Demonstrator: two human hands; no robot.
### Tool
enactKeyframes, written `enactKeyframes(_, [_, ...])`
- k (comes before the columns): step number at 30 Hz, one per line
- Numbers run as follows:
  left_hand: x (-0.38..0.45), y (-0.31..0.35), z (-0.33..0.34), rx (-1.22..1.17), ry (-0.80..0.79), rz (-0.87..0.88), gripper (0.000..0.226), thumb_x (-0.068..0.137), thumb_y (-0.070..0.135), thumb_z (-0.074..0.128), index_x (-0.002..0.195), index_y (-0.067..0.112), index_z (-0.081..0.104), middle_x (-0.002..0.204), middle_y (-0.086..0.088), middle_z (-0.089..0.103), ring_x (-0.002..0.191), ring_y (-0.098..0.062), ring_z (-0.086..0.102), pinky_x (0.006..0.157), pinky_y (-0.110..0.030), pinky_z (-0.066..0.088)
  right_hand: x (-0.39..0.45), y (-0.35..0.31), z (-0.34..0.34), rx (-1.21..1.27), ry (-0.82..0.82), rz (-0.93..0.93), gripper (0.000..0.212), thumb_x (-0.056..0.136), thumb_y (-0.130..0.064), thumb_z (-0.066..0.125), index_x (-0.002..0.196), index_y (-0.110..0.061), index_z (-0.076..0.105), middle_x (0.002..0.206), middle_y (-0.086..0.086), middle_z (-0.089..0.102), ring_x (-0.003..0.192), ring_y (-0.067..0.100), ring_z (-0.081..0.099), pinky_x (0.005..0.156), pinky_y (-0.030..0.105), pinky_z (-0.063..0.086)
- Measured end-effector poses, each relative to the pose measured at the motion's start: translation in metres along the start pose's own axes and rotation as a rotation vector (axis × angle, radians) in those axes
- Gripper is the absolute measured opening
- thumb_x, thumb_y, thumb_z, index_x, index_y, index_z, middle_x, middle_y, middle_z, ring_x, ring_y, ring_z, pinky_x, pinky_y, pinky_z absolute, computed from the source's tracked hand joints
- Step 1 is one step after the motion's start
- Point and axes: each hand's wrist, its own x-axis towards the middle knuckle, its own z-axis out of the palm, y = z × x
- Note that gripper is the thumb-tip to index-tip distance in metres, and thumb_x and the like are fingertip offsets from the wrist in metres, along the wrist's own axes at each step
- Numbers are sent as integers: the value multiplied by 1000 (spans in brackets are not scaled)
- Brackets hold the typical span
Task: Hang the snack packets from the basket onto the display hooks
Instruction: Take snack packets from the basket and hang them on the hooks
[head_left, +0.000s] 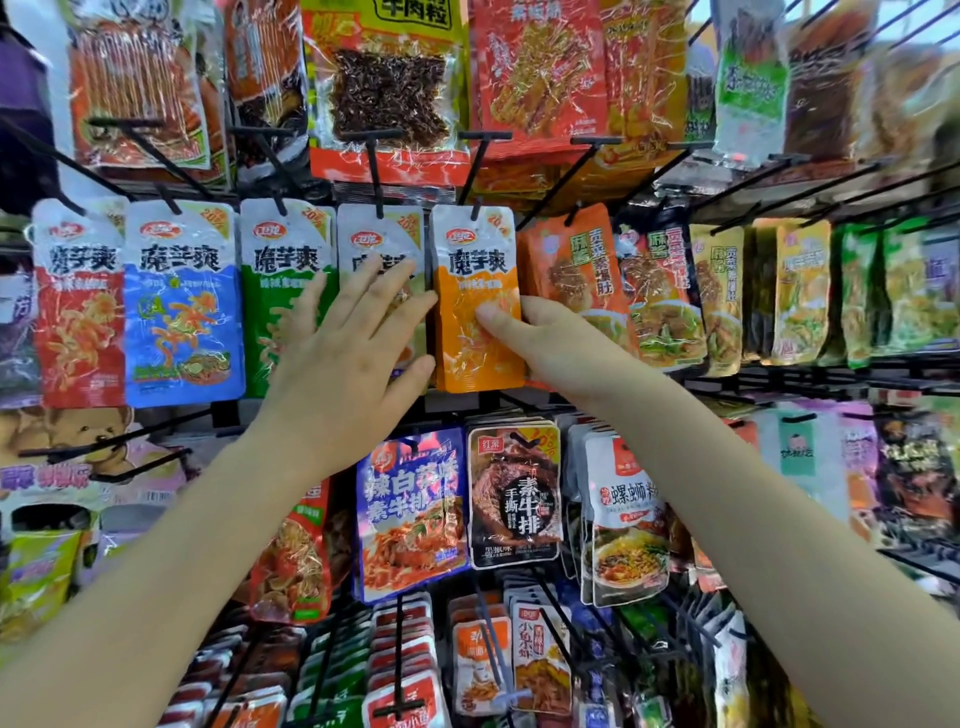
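Observation:
An orange snack packet (475, 291) hangs on a black display hook (480, 156) in the middle row. My right hand (540, 338) grips its lower right side, thumb on the front and fingers behind. My left hand (358, 343) lies flat with fingers spread against the neighbouring white-topped packet (371, 239) and a green packet (283, 270), holding nothing. The basket is out of view.
Red (80, 306) and blue (182, 306) packets hang to the left, orange-brown ones (576, 270) to the right. Rows of packets fill the rack above and below. Black hook ends (119, 124) stick out towards me. Two bare hooks (104, 452) at lower left.

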Motion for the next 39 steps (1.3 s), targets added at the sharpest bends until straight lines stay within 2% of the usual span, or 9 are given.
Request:
enactKeyframes(3, [0,7,-2,-73,29,-3,65,98,55,26,153,22,39,166,-1,25,155,-20,14,124,-51,6,-22,-7,-6,-145,26,-58,38,99,-48,56,125,-20,62,121,-3,71,109,16,68,100,46,53])
enactKeyframes(6, [2,19,-3,-100,83,15,65,99,54,31,153,19,38,165,-4,27,154,-24,18,124,-53,10,-47,-14,-17,-185,142,-134,52,99,-39,60,144,-16,49,137,-2,62,121,11,61,105,36,50])
enactKeyframes(11, [8,46,4,-109,95,49,71,98,58,32,153,14,38,164,-7,28,154,-27,18,125,-53,9,-61,-14,-42,-172,551,-346,12,99,-12,59,98,-19,68,83,3,73,65,16,71,62,40,61])
enactKeyframes(14, [10,56,13,-48,35,44,81,95,67,25,156,14,34,167,-7,23,155,-25,14,125,-50,5,-48,-4,-50,-309,630,-341,10,97,-18,62,107,-17,64,88,1,69,78,16,68,73,38,57])
enactKeyframes(19, [14,60,18,28,-32,-23,91,90,77,15,161,20,20,170,-2,10,157,-19,3,125,-50,5,-24,7,-47,-374,445,-131,52,98,-34,64,139,-11,42,115,-1,59,98,13,59,81,27,48])
enactKeyframes(26, [11,60,21,75,-71,-23,94,90,80,10,160,19,22,170,-3,8,157,-21,2,124,-54,11,3,18,-48,-224,330,29,35,93,-50,65,110,-23,54,89,-13,59,79,1,56,55,16,41])
enactKeyframes(31, [11,61,21,88,-82,-33,99,86,84,7,160,21,22,170,-2,8,157,-20,1,125,-54,11,14,30,-54,-5,209,34,37,85,-54,74,110,-28,66,107,-6,75,101,17,71,95,42,56])
enactKeyframes(36, [11,62,21,81,-76,-37,100,86,85,4,161,21,20,170,-1,7,157,-20,0,125,-54,10,19,35,-58,157,162,47,87,63,-70,81,129,-18,58,115,0,74,102,18,73,95,45,57])
enactKeyframes(39, [10,61,22,75,-75,-31,98,87,84,9,160,20,23,170,-1,7,157,-20,1,125,-54,10,17,34,-57,211,106,67,71,80,-59,75,132,-16,57,119,1,73,104,16,72,96,42,57])
